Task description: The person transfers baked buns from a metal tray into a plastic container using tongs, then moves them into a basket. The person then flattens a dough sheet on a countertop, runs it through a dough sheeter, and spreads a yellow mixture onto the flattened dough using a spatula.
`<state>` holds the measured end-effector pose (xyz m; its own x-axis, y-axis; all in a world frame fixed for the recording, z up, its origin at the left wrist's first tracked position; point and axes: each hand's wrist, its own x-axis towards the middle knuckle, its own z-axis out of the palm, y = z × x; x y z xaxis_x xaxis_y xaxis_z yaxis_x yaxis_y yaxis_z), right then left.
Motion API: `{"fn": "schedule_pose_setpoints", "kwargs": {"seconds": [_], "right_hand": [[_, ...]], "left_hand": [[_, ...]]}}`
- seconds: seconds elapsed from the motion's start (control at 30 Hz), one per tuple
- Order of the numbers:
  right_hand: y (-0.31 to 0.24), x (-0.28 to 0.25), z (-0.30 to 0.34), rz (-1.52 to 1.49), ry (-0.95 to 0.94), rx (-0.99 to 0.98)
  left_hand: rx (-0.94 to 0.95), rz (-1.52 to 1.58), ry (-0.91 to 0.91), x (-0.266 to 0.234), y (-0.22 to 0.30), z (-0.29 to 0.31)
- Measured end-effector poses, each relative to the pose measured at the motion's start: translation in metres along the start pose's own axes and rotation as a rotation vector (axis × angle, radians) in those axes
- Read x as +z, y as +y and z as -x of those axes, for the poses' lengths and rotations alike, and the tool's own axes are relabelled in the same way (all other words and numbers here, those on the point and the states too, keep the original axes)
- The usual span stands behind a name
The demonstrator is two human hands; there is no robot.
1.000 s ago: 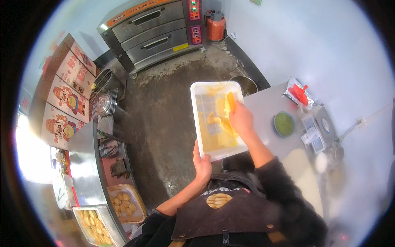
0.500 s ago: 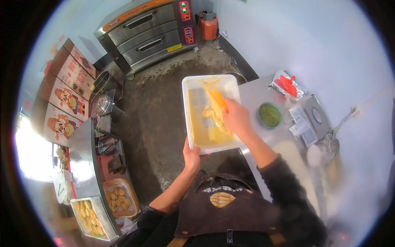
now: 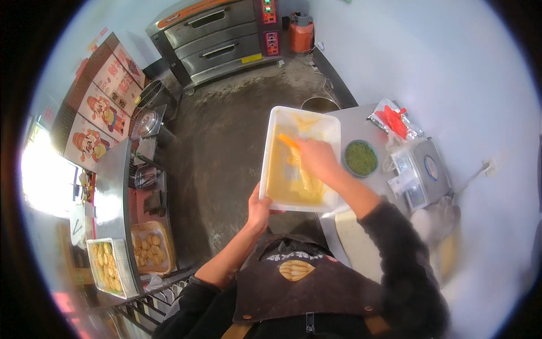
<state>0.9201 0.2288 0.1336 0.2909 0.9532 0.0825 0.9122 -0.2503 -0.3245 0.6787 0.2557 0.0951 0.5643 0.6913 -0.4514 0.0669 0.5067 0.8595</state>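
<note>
In front of me is a white rectangular plastic tub (image 3: 267, 153), tilted a little. A pale yellow, creamy mixture (image 3: 280, 179) coats its floor and walls. My left hand (image 3: 259, 209) grips the tub at its near left corner, the thumb over the rim. Inside the tub, my right hand (image 3: 318, 159) is closed around an orange scraper (image 3: 288, 140). The hand hides part of the scraper and of the mixture beneath it. Just right of the tub, a round bowl of green, fine-looking stuff (image 3: 361, 158) stands on the table.
The metal table (image 3: 357, 127) on my right also bears a foil pack with a red bag (image 3: 397, 121) and a scale (image 3: 429, 169). A deck oven (image 3: 217, 48) and orange gas cylinder (image 3: 301, 37) stand far ahead. At left are a basket (image 3: 167, 263) and tray (image 3: 131, 277) of baked pieces.
My right hand and the scraper have moved left inside the tub, nearer its left wall. The whole view has shifted slightly. My left hand keeps its hold on the tub.
</note>
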Motion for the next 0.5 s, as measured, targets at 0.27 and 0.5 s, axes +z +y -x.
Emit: {"fn": "schedule_pose_setpoints", "kwargs": {"seconds": [0.27, 0.5], "right_hand": [[-0.025, 0.031, 0.026, -0.149, -0.100, 0.110], [-0.028, -0.002, 0.025, -0.294, 0.063, 0.227]], "left_hand": [[0.005, -0.001, 0.025, -0.016, -0.013, -0.018], [-0.036, 0.000, -0.024, -0.036, -0.006, -0.044]]}}
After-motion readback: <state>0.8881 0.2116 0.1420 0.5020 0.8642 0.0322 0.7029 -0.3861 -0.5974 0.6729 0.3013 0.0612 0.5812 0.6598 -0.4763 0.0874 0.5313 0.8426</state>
